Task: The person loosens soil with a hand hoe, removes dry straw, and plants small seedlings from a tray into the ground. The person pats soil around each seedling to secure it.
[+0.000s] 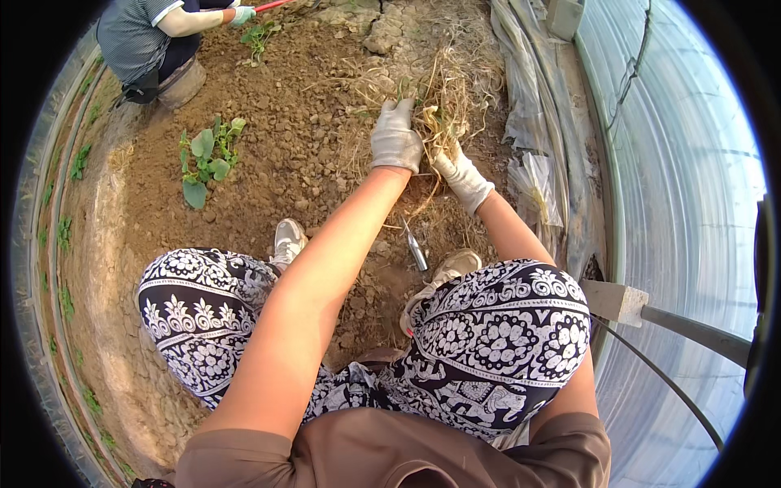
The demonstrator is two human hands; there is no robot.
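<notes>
My right hand (462, 177), in a pale work glove, is closed on the lower end of a clump of dry grass and weeds (448, 113). Against the clump's left side lies my left hand (396, 137), gloved alike, with its fingers pointing away from me at some green blades; its fingertips are partly hidden, so its hold is unclear. A metal-handled hand tool (416, 247) rests on the soil between my shoes, its far end thin and partly hidden among dry stems.
Leafy green plants (204, 155) grow in cloddy soil at the left. A co-worker (143, 43) sits at the upper left, one gloved hand on a red handle (273, 5). Crumpled plastic film (525, 104), a concrete block (616, 303) and the greenhouse's plastic wall (677, 201) line the right.
</notes>
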